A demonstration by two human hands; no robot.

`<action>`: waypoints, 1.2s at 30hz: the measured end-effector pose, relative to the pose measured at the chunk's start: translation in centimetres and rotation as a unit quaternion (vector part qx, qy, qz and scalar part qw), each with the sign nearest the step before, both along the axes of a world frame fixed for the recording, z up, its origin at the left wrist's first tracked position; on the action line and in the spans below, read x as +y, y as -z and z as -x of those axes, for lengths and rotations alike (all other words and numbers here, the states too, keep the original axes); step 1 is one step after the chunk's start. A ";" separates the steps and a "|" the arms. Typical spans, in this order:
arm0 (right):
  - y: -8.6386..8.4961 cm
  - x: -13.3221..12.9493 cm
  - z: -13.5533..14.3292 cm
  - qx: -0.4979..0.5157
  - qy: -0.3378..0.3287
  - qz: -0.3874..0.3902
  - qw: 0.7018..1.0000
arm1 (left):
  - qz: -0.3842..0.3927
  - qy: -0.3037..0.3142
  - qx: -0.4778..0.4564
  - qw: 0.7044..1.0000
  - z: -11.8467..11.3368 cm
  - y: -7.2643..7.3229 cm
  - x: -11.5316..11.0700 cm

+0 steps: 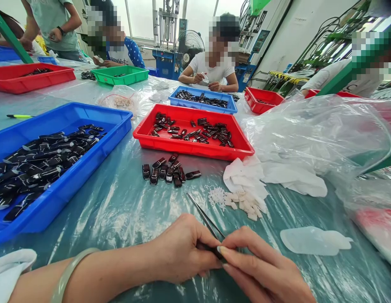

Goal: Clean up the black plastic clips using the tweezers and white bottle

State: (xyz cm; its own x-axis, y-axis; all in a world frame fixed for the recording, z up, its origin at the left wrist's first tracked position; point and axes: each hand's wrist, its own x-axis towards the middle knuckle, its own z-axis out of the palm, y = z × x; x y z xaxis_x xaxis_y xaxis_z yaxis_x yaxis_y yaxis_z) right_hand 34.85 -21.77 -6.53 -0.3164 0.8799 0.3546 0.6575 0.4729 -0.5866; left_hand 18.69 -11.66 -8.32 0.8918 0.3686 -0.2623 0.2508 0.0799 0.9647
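At the near centre, my left hand (179,249) and right hand (261,263) pinch a small black part (211,249), probably light, stiff and slippery; I'd grip its edges.

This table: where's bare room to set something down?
Bare: between the large blue tray and loose black parts; right of the right hand, this side of the bottle. Crowded: right of the red tray, under clear plastic.
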 end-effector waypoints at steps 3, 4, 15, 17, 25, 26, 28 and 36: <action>0.4 1.3 -0.5 -0.026 0.073 -0.043 0.996 | 0.003 -0.002 0.010 1.000 0.0 0.1 -0.1; 0.8 1.8 -0.8 -0.044 0.117 -0.066 0.990 | 0.001 0.000 0.010 1.000 0.0 0.2 -0.1; 3.6 3.5 -1.9 -0.154 0.235 -0.106 0.954 | -0.017 0.007 0.002 1.000 0.0 0.4 0.0; 3.5 3.5 -1.8 -0.156 0.231 -0.101 0.955 | -0.017 0.007 0.007 1.000 0.0 0.4 0.0; 3.1 3.3 -1.1 -0.143 0.219 -0.104 0.960 | -0.030 0.010 -0.003 0.999 0.0 0.3 0.0; 2.8 3.2 -0.9 -0.136 0.212 -0.105 0.962 | -0.032 0.011 -0.004 0.999 0.0 0.3 -0.1; 2.0 2.7 -0.5 -0.121 0.192 -0.105 0.968 | -0.037 0.008 -0.003 0.999 0.0 0.3 0.0; -0.4 0.5 0.4 0.027 0.074 -0.012 0.997 | -0.042 0.010 -0.010 0.999 0.1 -0.1 0.2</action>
State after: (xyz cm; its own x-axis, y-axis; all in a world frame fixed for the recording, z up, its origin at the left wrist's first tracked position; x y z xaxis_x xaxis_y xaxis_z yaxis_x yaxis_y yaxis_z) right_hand 34.42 -21.26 -6.11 -0.1633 0.9062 0.3899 0.6886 0.3877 -0.6128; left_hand 18.60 -11.50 -8.20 0.9041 0.3704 -0.2133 0.2324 -0.0071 0.9726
